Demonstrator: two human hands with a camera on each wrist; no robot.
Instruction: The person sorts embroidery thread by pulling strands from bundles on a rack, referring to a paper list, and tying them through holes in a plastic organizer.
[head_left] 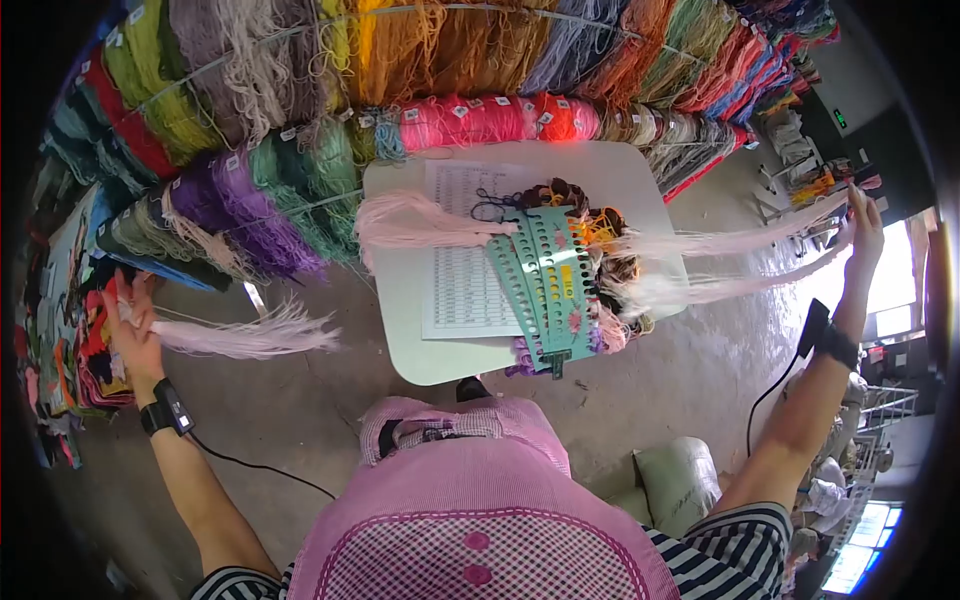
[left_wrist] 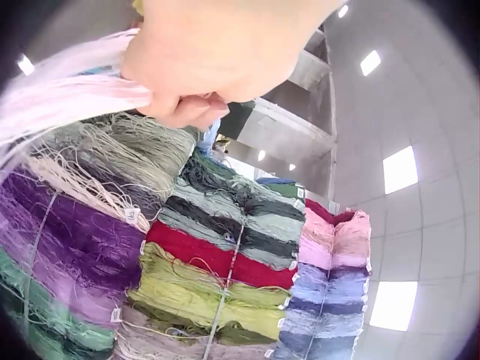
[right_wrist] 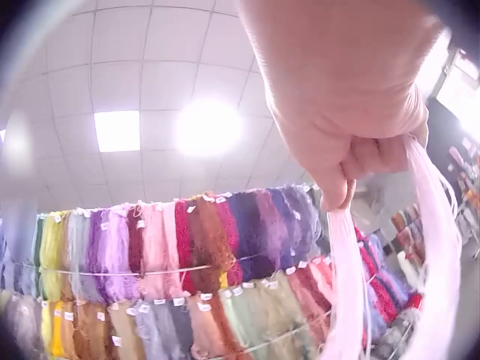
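At arm's length, left hand (head_left: 135, 338) and right hand (head_left: 863, 232) clamp pink threads (head_left: 740, 241) stretched sideways

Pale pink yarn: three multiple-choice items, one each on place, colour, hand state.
1. Where does the teal thread organizer card lie? A on the white table; B on the floor; C hung on the yarn wall.
2. What colour is the yarn bundle held by the left hand? A dark green; B pale pink; C black.
3. What is the right hand doing? A lying flat on the table; B hanging idle; C gripping long strands stretched from the table.

1 A, it lies over the paper sheet on the tabletop.
2 B, head and left wrist views agree.
3 C, its fingers curl round them.
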